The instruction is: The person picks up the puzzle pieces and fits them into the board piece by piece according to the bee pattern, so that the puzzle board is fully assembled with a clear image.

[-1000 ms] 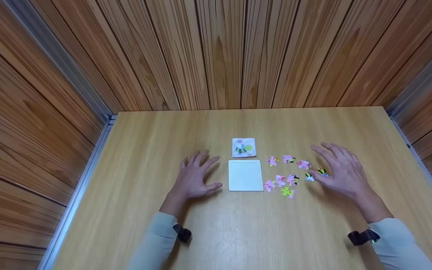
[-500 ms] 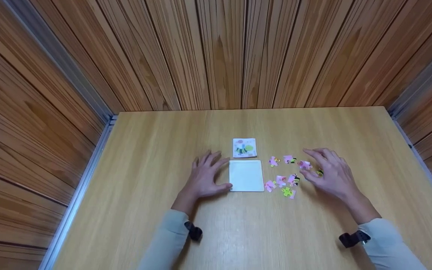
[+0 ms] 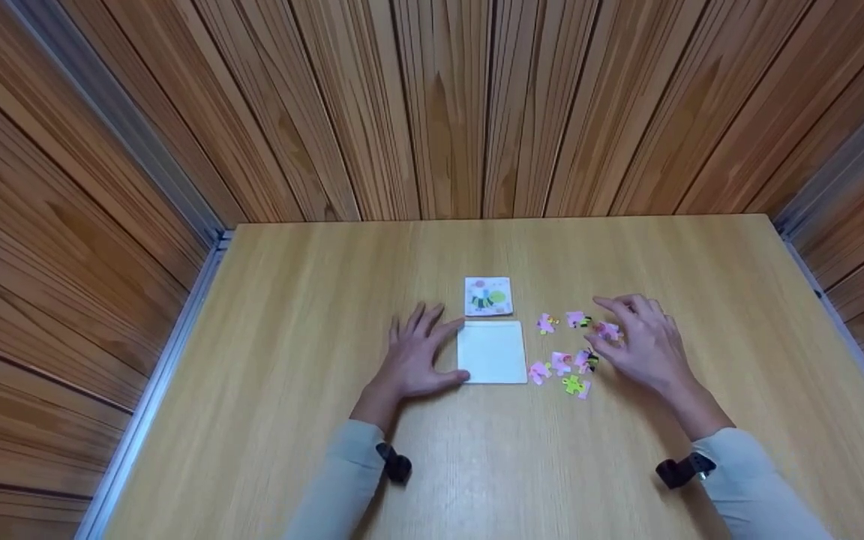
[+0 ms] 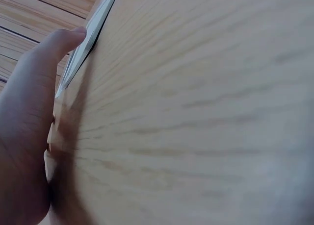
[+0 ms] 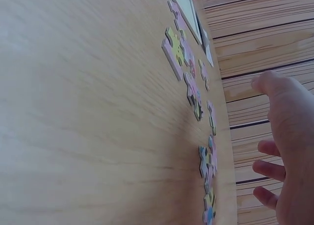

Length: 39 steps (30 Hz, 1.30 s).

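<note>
A white square puzzle tray (image 3: pixel 493 352) lies flat on the table. My left hand (image 3: pixel 415 361) is spread at its left side, with thumb and index finger touching the left corners. In the left wrist view the thumb (image 4: pixel 68 38) rests on the rim of the tray (image 4: pixel 91 43). My right hand (image 3: pixel 646 346) hovers over the right-hand puzzle pieces, fingers loosely bent and holding nothing. A pink puzzle piece (image 3: pixel 607 331) shows between its thumb and index finger, on the table. Some pieces are hidden beneath this hand; the right wrist view shows a blue-and-yellow piece (image 5: pixel 209 205) there.
Just behind the tray lies a small square picture card (image 3: pixel 488 296) with a bee. Several loose pieces, among them a green one (image 3: pixel 573 384) and a pink one (image 3: pixel 539 372), lie right of the tray. Wood-panelled walls (image 3: pixel 439 112) border the table (image 3: pixel 312 300).
My left hand has moved right, from beside the tray to touching its left edge. The right hand has moved left over the pieces. Tray, card and visible pieces stay in place.
</note>
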{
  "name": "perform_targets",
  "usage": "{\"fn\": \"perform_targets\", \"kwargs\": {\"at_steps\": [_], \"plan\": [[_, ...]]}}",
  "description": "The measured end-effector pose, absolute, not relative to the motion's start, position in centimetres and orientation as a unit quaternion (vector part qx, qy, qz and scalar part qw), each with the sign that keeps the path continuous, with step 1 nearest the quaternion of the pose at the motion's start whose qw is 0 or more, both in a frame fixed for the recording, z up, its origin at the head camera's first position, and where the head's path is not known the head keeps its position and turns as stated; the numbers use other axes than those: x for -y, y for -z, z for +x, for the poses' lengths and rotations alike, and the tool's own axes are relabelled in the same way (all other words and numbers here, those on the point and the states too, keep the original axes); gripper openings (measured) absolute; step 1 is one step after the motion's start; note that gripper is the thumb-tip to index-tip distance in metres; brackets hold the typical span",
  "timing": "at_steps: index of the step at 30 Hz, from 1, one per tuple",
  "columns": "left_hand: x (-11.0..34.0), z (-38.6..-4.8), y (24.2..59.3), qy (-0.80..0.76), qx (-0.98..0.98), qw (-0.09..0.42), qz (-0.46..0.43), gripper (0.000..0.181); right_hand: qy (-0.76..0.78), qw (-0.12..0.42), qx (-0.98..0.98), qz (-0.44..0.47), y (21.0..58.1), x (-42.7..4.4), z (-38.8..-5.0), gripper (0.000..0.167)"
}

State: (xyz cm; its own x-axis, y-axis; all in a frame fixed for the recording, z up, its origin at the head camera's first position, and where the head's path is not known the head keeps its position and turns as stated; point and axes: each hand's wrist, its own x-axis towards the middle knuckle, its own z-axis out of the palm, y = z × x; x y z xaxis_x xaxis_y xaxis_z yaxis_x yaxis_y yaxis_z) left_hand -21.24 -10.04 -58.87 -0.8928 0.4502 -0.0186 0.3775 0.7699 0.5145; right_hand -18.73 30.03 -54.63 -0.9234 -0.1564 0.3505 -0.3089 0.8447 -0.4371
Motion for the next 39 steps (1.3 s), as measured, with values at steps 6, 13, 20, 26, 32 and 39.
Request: {"fn": "perform_targets", "kwargs": {"at_steps": [6,13,20,26,32,39], "plan": [[10.2,-21.2,58.7,-0.259,-0.937,0.084,0.22,0.097,-0.254,0.128,0.954,0.098,55.0,-29.8,-19.2,0.058],[10.4,-21.2,58.7,-0.248,-0.938,0.085,0.227,0.095,-0.259,0.098,0.958,0.073,55.4,-29.7,-19.8,0.061],[10.5,-21.2,58.8,-0.25,-0.938,0.077,0.229,0.095,-0.265,0.068,0.96,0.056,55.9,-29.4,-20.5,0.065],[10.4,-21.3,59.0,-0.252,-0.937,0.074,0.229,0.094,-0.272,0.054,0.96,0.047,56.4,-29.0,-21.0,0.063],[10.4,-21.2,59.0,-0.253,-0.937,0.08,0.228,0.094,-0.267,0.052,0.961,0.041,56.9,-28.7,-21.2,0.058],[10.5,-21.3,59.0,-0.248,-0.938,0.081,0.228,0.095,-0.265,0.053,0.962,0.037,57.0,-28.4,-21.4,0.052]]}}
